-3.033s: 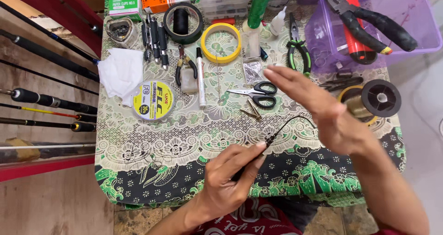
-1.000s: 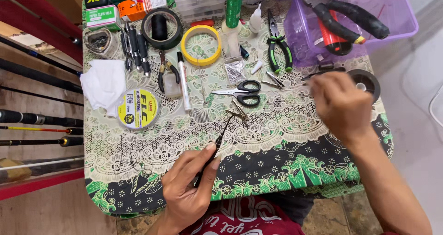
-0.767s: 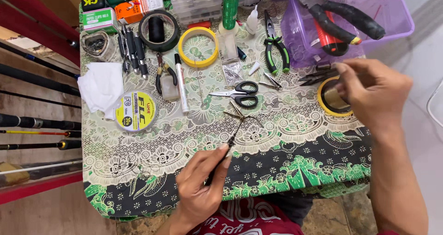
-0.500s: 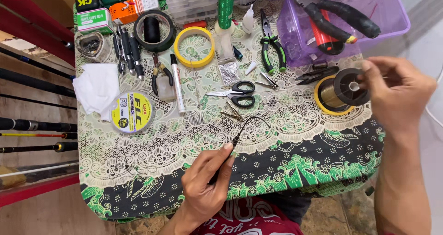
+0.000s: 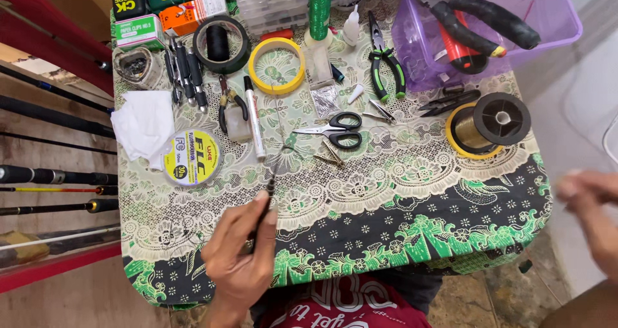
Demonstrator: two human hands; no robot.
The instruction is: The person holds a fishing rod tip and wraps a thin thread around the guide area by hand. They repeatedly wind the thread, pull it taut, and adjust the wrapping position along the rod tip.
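My left hand is at the near edge of the table and pinches a thin black rod tip. The tip slants up towards the black-handled scissors. My right hand is blurred and hangs off the table's right side, fingers drawn together. What it holds, if anything, does not show. A black spool of amber fishing line lies on the table to the left of that hand, apart from it.
A purple tub at the back right holds large pliers. Green-handled pliers, a yellow tape ring, black tape, a flat yellow line spool and white tissue lie around. Fishing rods lie left.
My right hand let go of the amber line spool and moved right, off the table edge. My left hand shifted left with the rod tip.
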